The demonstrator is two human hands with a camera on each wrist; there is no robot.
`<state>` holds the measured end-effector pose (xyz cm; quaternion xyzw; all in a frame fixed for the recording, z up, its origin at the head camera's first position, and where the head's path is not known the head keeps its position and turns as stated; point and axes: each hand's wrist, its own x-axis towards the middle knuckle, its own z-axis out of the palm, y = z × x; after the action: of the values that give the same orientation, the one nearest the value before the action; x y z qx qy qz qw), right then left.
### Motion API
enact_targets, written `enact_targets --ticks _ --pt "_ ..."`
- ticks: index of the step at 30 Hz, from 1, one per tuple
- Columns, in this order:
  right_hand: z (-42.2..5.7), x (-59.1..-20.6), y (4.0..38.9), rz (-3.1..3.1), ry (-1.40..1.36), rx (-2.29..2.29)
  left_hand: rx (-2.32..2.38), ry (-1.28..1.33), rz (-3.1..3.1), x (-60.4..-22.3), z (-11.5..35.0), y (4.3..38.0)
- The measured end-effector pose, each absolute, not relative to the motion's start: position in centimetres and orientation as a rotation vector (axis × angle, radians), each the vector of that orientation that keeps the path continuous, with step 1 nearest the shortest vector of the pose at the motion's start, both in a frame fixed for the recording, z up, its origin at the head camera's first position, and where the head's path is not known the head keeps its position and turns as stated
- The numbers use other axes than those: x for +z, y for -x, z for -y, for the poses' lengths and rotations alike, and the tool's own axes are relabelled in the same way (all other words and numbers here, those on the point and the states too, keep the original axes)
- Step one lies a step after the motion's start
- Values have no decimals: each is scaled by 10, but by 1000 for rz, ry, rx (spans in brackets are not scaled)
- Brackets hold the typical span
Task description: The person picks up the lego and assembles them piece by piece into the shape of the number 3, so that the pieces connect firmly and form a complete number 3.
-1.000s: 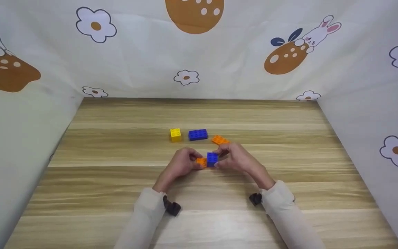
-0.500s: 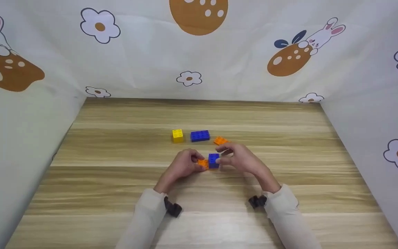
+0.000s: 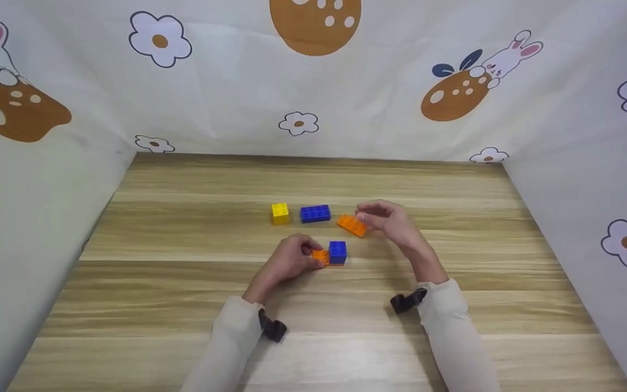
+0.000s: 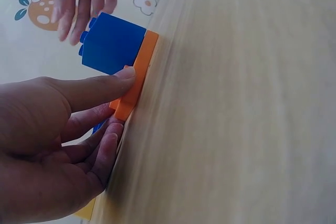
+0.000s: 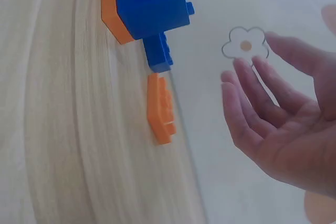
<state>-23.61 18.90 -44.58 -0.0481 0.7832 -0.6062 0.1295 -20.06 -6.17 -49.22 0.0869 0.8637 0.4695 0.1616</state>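
Observation:
My left hand pinches the left end of a flat orange building brick between thumb and fingers, low on the table. On that brick's right end sits a square blue building brick, studs up; in the left wrist view the blue brick is seated against the orange one. My right hand hovers with loosely bent fingers and holds nothing. Close beside its fingertips lies a second flat orange brick, turned at an angle. The right wrist view shows this orange brick apart from the hand.
Behind the hands, a longer blue brick and a yellow brick lie in a loose row on the wooden table. Patterned cloth walls enclose the table at the back and both sides.
My right hand has let go of the square blue brick and moved back and to the right, up to the loose orange brick. The left hand keeps its pinch.

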Motion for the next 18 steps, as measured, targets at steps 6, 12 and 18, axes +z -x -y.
enact_targets --ticks 6,12,18 --pt "-186 -457 246 -2254 80 -1836 1348 -262 -2480 -493 62 201" --pt "-176 -461 259 -2247 129 -1806 1358 -278 -2492 -494 62 201" --pt "-165 -461 275 -2192 187 -1776 1376 -265 -2485 -494 62 202"
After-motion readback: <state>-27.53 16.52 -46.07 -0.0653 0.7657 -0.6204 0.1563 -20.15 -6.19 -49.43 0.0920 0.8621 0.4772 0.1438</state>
